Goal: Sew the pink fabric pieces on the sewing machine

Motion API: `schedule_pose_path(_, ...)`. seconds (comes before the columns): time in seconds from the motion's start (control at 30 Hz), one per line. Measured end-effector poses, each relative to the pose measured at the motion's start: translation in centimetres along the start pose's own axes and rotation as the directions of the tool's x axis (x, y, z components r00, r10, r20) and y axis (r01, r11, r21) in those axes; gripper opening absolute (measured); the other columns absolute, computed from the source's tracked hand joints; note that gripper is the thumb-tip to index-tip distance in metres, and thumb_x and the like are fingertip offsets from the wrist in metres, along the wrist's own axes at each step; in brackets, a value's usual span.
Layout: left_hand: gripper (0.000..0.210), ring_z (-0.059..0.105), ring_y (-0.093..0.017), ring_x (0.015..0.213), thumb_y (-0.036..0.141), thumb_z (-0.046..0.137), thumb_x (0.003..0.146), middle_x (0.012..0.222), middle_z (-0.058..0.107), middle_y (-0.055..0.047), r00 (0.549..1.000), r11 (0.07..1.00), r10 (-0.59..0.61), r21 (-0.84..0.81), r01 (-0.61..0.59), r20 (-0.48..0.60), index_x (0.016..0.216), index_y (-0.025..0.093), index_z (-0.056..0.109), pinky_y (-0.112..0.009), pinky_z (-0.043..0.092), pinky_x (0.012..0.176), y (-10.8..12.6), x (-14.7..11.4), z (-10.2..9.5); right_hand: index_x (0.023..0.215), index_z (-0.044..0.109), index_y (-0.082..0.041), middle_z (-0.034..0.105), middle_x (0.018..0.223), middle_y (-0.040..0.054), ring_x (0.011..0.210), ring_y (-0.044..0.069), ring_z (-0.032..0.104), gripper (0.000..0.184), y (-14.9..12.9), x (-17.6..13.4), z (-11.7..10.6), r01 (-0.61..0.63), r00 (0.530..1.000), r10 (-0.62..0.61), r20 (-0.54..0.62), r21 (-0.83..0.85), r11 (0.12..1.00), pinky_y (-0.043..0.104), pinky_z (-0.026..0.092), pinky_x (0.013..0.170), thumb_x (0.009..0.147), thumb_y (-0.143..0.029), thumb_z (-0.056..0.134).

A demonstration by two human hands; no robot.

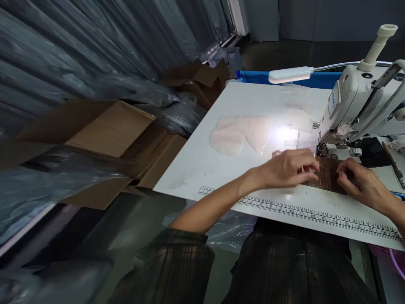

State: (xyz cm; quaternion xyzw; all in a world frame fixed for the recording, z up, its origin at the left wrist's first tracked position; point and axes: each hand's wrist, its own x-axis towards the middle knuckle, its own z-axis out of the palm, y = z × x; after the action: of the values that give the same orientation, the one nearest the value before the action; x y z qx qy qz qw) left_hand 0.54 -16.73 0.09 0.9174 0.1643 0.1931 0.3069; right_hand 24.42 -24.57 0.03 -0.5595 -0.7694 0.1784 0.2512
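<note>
A white sewing machine stands at the right of a white table. My left hand is just left of its needle area, over the edge of a brown flat patch on the bed. Its fingers are curled inward and a little blurred; whatever they pinch, if anything, is too small to make out. At the right end of the patch, my right hand has thumb and fingers bent together. What may be between those fingertips is hidden. Fine pale thread bits lie on the brown patch.
A lit lamp on a flexible neck shines on the tabletop. A printed ruler runs along the front edge. Open cardboard boxes and clear plastic sheeting are at the left. A dark flat item lies right of the needle area.
</note>
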Motion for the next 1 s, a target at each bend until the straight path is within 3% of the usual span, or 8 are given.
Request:
schedule_pose_path(0.07,0.032,0.058,-0.015,0.074,0.047,0.058,0.098,0.087,0.063,-0.006,0.995,0.993,-0.067,0.099,0.06,0.073,0.096,0.015,0.061,-0.03,0.052,0.064,0.7,-0.9,0.8,0.085,0.051,-0.024,0.055,0.059,-0.0004,0.046,0.016,0.05,0.014,0.2,0.2,0.0,0.022,1.0,-0.022,0.022,-0.006,1.0,0.031,0.039,0.047,0.086,-0.037,0.046)
schedule_pose_path(0.13,0.038,0.055,-0.017,0.071,0.053,0.061,0.095,0.088,0.062,-0.007,0.984,0.957,-0.174,0.244,0.158,0.043,0.095,0.015,0.057,-0.031,0.047,0.06,0.5,-1.7,1.7,0.09,0.058,-0.022,0.06,0.063,0.003,0.051,0.019,0.054,0.02,0.7,0.2,0.0,0.051,0.998,-0.047,0.052,-0.071,0.996,0.032,0.04,0.048,0.087,-0.04,0.049)
schedule_pose_path(0.23,0.027,0.055,-0.016,0.074,0.042,0.057,0.1,0.088,0.062,-0.006,0.966,0.909,-0.26,0.334,0.249,-0.014,0.093,0.016,0.054,-0.028,0.044,0.06,-0.4,-2.5,2.1,0.087,0.065,-0.022,0.069,0.072,0.007,0.057,0.021,0.059,0.023,1.0,-0.1,0.1,0.093,0.987,-0.077,0.142,-0.104,0.99,0.034,0.041,0.05,0.091,-0.038,0.048)
schedule_pose_path(0.4,0.017,0.057,-0.014,0.074,0.024,0.048,0.103,0.084,0.064,-0.004,0.978,0.909,-0.208,0.364,0.203,-0.026,0.09,0.016,0.056,-0.029,0.047,0.072,-1.2,-2.4,1.3,0.084,0.069,-0.023,0.069,0.091,0.0085,0.078,0.019,0.065,0.029,-2.2,0.1,0.6,0.092,0.968,-0.141,0.208,0.23,0.969,0.033,0.054,0.068,0.097,-0.04,0.05)
schedule_pose_path(0.53,0.018,0.054,-0.011,0.066,0.021,0.047,0.102,0.075,0.061,0.0,0.991,0.903,-0.123,0.41,0.131,-0.045,0.087,0.016,0.055,-0.026,0.045,0.065,-1.5,-2.4,1.1,0.085,0.065,-0.022,0.067,0.098,0.0082,0.086,0.018,0.063,0.031,-4.8,1.2,2.1,0.115,0.943,-0.242,0.23,0.457,0.882,0.031,0.053,0.073,0.101,-0.041,0.046)
schedule_pose_path(0.77,0.03,0.049,-0.011,0.06,0.014,0.037,0.105,0.066,0.056,0.002,0.978,0.718,0.175,0.695,-0.045,-0.117,0.08,0.017,0.052,-0.025,0.038,0.057,-0.8,-3.6,1.7,0.072,0.052,-0.023,0.049,0.063,-0.0006,0.059,0.015,0.046,0.051,-2.4,1.9,3.3,-0.155,0.98,0.094,0.178,0.372,0.915,0.03,0.04,0.057,0.094,-0.068,0.042)
schedule_pose_path(0.87,0.031,0.052,-0.012,0.063,0.017,0.036,0.107,0.068,0.058,0.001,0.976,0.675,0.179,0.737,-0.031,-0.123,0.08,0.017,0.052,-0.027,0.042,0.06,-0.5,-3.6,1.8,0.073,0.053,-0.023,0.046,0.062,-0.0018,0.058,0.014,0.043,0.054,-2.0,1.6,3.4,-0.196,0.976,0.137,0.167,0.415,0.889,0.03,0.038,0.056,0.091,-0.073,0.044)
schedule_pose_path(1.0,0.026,0.061,-0.014,0.072,0.028,0.04,0.108,0.081,0.065,-0.004,0.966,0.724,0.189,0.689,-0.017,-0.175,0.09,0.015,0.054,-0.027,0.05,0.064,-0.9,-3.3,1.8,0.081,0.058,-0.023,0.052,0.065,-0.0012,0.061,0.014,0.049,0.056,-1.7,1.3,3.9,-0.297,0.955,0.229,0.19,0.568,0.768,0.03,0.042,0.059,0.086,-0.078,0.05)
